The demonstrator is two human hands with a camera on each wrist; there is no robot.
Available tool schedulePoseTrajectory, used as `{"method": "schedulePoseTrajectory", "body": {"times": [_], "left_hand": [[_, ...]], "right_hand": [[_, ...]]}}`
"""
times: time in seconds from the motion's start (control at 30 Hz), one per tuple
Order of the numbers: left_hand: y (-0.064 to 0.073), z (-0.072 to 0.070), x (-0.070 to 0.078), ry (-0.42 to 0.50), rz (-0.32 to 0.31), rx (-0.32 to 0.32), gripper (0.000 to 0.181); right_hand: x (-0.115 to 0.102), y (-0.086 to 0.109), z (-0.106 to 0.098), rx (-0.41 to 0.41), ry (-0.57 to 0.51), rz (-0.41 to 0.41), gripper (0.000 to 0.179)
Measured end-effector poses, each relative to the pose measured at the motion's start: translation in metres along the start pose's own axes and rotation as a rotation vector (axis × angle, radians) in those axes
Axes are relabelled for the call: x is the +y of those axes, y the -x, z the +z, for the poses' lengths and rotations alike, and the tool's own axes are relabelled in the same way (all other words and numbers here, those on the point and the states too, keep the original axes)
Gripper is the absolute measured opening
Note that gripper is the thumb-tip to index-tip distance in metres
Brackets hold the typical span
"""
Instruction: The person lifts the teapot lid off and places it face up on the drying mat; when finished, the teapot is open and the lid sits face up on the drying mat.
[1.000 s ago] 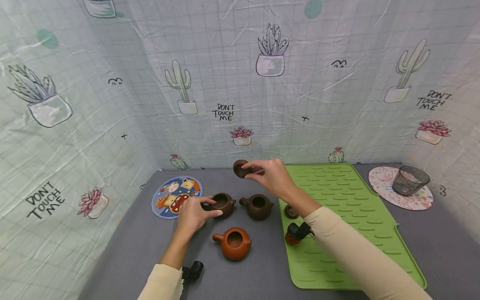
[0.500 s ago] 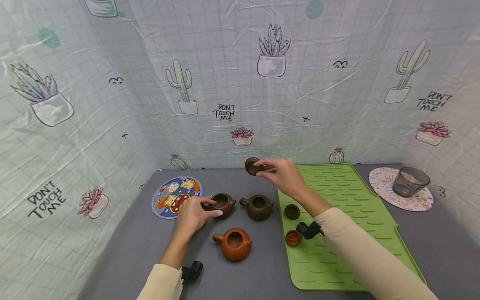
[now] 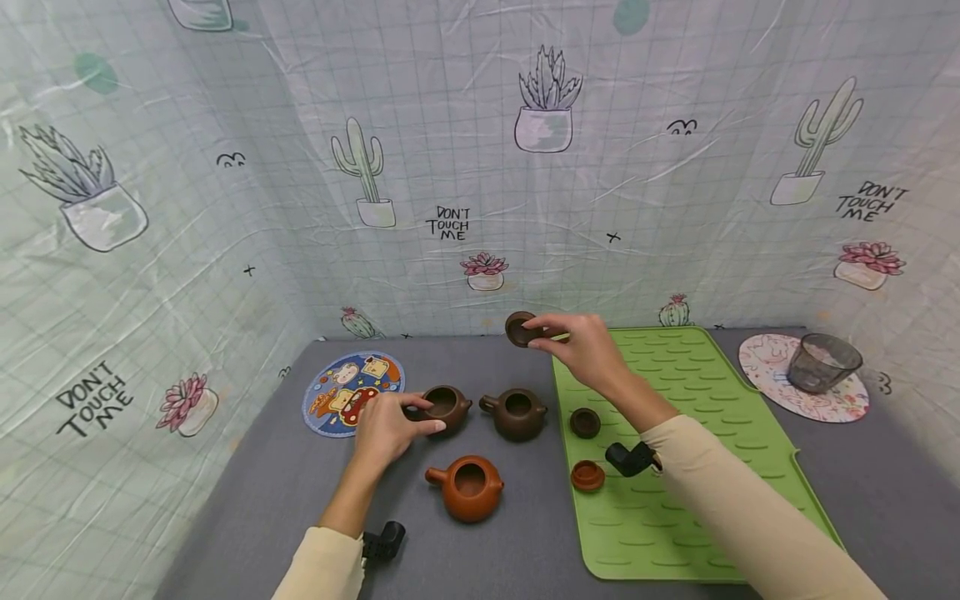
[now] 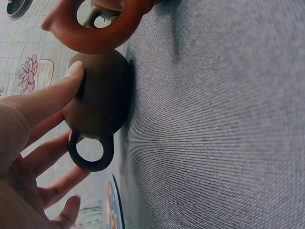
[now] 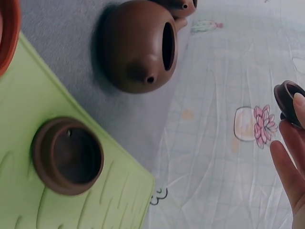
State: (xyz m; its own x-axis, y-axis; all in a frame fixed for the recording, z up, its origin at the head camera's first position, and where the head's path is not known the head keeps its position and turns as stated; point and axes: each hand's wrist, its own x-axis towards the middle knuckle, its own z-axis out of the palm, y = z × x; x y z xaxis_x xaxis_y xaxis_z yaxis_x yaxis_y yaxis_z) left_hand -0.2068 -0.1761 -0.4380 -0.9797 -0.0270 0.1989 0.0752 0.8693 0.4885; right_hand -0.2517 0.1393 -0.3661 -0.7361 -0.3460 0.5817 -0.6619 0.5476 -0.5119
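A dark brown teapot (image 3: 453,412) without a lid stands on the grey table. My left hand (image 3: 385,429) holds it, thumb on the near side in the left wrist view and fingers behind its body (image 4: 102,102). Raised above the table's far side, my right hand (image 3: 588,350) pinches a dark brown teapot lid (image 3: 516,332) between thumb and fingers, its hollow underside partly showing. A second dark teapot (image 3: 517,427) sits to the right of the held one, and an orange-brown teapot (image 3: 474,505) is nearer me. Both have uncovered openings.
On the green ridged mat (image 3: 675,517) lie a dark brown lid (image 3: 585,423) and an orange-brown lid (image 3: 588,476). A grey see-through cup (image 3: 823,364) stands on a pink patterned round mat (image 3: 772,367). Far left lies a blue cartoon mat (image 3: 330,421). A printed curtain (image 3: 420,283) closes the back.
My right hand has moved right with the lid, toward the green mat's far left corner. The orange-brown lid, hidden in part before, now shows fully. The left hand and teapots stay put.
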Motion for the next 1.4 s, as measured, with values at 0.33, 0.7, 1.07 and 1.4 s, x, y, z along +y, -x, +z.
{"method": "schedulePoseTrajectory", "body": {"times": [0.33,0.7,1.07,1.4], "left_hand": [[0.000,-0.001,-0.001,0.006,-0.002,0.006,0.033],[-0.001,0.000,-0.002,0.009,0.013,0.033,0.033],[-0.001,0.001,-0.001,0.023,0.011,0.032,0.034],[0.001,0.002,0.000,0.019,0.005,0.016,0.033]], "right_hand": [[0.011,0.005,-0.007,0.004,0.030,0.047,0.024],[0.019,0.009,-0.011,0.022,0.033,0.044,0.024],[0.025,0.013,-0.017,0.035,0.057,0.078,0.025],[0.031,0.020,-0.017,0.045,0.072,0.088,0.025]]}}
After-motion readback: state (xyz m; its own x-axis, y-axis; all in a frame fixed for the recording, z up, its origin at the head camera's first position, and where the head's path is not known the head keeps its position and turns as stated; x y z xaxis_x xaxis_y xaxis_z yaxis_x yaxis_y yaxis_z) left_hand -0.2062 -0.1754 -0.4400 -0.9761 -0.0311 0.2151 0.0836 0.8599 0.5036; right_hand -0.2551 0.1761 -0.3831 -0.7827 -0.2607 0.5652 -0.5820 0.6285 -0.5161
